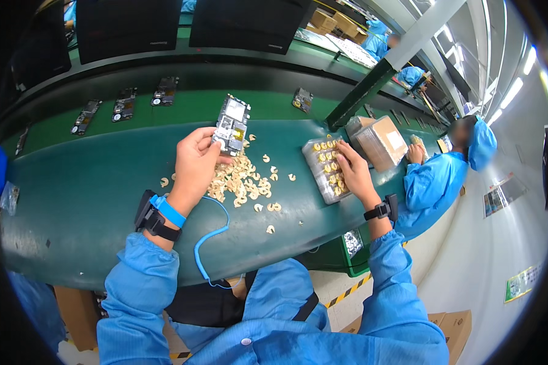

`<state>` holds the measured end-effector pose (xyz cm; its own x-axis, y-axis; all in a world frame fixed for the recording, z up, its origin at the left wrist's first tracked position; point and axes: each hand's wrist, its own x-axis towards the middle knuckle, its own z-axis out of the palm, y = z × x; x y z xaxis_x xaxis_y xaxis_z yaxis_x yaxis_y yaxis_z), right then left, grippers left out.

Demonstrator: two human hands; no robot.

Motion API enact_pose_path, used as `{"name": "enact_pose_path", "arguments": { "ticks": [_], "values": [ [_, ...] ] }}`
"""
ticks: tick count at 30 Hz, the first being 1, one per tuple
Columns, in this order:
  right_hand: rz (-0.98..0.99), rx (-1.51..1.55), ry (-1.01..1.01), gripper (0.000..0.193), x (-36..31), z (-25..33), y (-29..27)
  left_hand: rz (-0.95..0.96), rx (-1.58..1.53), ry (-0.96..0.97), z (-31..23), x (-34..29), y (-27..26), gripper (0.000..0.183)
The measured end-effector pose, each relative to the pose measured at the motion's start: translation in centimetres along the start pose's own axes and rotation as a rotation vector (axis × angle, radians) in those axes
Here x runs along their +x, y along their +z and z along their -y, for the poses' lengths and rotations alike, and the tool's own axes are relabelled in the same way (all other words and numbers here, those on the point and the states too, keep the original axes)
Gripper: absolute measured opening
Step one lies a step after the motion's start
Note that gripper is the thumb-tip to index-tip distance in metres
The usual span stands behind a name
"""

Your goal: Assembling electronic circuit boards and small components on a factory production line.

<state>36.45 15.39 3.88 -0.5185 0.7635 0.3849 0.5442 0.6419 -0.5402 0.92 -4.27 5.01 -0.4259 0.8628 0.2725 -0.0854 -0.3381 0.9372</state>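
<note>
A small electronic circuit board (232, 121) with silver shields is gripped in my left hand (195, 161), tilted up above the green work surface. Just below it lies a loose heap of cream-coloured, C-shaped pieces (240, 179), some scattered to the right and nearer me. To the right, my right hand (354, 170) reaches over a clear plastic tray (315, 161) holding rows of yellow round parts (330, 165). Its thumb and forefinger look apart at the tray's right side. Whether a fingertip touches one of the parts, I cannot tell.
More circuit boards (123, 104) lie along the green strip (201, 97) at the back. A taped cardboard box (380, 143) stands beside the tray, near a co-worker in blue (435, 188). A coiled blue cord (204, 240) hangs from my left wrist. A slanted post (362, 94) rises behind.
</note>
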Motion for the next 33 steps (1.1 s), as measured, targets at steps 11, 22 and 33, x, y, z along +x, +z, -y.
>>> {"name": "enact_pose_path", "arguments": {
  "ticks": [11,22,33],
  "values": [
    [-0.143,0.163,0.096,0.032,-3.5,0.8,-4.9,-0.046,-0.009,-0.019,-0.1,-0.1,-0.4,0.025],
    [-0.101,-0.206,0.086,0.015,-7.7,3.4,-3.7,-0.059,0.025,0.025,0.0,-0.2,0.6,0.042],
    [-0.138,0.164,0.016,0.012,-3.0,9.6,-1.5,0.028,0.168,0.108,-0.7,-1.4,0.4,0.017]
  ]
}}
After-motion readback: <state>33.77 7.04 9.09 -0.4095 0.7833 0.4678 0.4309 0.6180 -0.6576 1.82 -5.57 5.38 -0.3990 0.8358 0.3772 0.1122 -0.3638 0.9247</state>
